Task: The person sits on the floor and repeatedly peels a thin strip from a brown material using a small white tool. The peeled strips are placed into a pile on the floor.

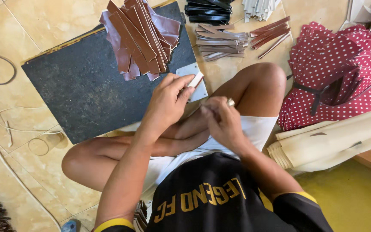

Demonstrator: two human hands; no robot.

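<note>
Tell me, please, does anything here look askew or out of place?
Nothing is spilled or damaged. The brown strips lie in a loose, fanned heap on the dark board, less tidy than the grey strips bundled on the floor. The left hand pinches a small strip; the right hand is beside it.

A beige tiled floor (pixel 44 25) is seen, on which a dark board (pixel 82 90) is laid. Beyond the board's far right corner, grey strips (pixel 220 42), reddish strips (pixel 270 34) and black strips (pixel 207 12) are piled; further right, red dotted fabric (pixel 331 73) and cream rolls (pixel 331 141) are placed. White cables (pixel 5 124) are strewn left of the board.
</note>
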